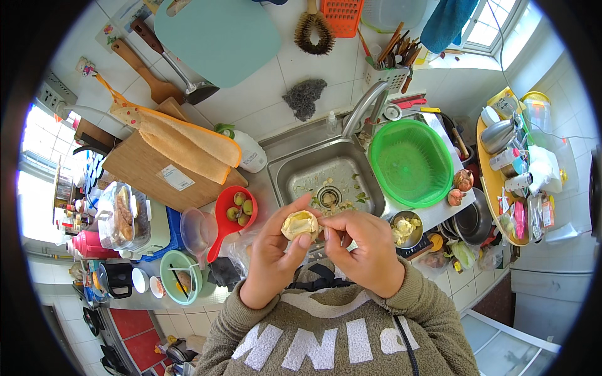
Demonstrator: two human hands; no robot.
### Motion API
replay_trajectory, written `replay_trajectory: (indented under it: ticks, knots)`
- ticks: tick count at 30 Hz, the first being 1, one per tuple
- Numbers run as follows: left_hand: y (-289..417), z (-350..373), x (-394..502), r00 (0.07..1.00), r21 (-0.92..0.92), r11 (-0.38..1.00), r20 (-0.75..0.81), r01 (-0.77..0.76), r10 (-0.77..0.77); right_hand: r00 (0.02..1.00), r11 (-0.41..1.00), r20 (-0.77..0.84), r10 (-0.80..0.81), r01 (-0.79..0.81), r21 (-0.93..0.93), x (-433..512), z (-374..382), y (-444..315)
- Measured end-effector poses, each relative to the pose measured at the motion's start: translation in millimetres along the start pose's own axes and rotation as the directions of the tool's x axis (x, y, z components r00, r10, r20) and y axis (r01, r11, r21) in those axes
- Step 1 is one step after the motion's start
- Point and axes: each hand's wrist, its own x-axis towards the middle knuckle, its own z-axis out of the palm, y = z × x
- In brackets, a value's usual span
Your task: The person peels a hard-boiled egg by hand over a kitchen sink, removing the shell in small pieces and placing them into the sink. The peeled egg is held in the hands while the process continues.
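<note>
Above the front edge of the steel sink [291, 176], my left hand [277, 256] grips a pale yellow, hollowed fruit piece [300, 224] between thumb and fingers. Its open hollow faces up. My right hand [364, 249] pinches at the right edge of this piece with thumb and forefinger; the exact contact is partly hidden. Just right of my right hand, a metal bowl [395, 243] holds similar pale yellow pieces [405, 230]. Left of my hands, a red plastic ladle-shaped scoop [217, 242] contains several greenish-brown whole fruits [247, 207]. Peel scraps [360, 195] lie around the sink drain.
A green plastic basin [411, 162] stands right of the sink, beneath the faucet [367, 108], with pomegranates [463, 180] beside it. Leftward are a clear scoop [195, 230], a pale green basin [167, 270] and a leaning wooden board [141, 162]. A white bottle [249, 152] stands behind the scoop.
</note>
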Motion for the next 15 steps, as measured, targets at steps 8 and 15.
replay_trajectory:
  ticks: [8,15]
  knots:
    - [-1.5,-0.4,0.8,0.999,0.081,0.996,-0.017,-0.038,0.039,0.999,1.000,-0.024,-0.025,0.024,-0.020,3.6,-0.9,-8.3]
    - [-2.3,-2.7,-0.2,0.998,0.158,0.986,-0.023,-0.048,0.052,0.994,0.992,-0.021,-0.104,0.102,-0.071,2.0,-0.2,-2.4]
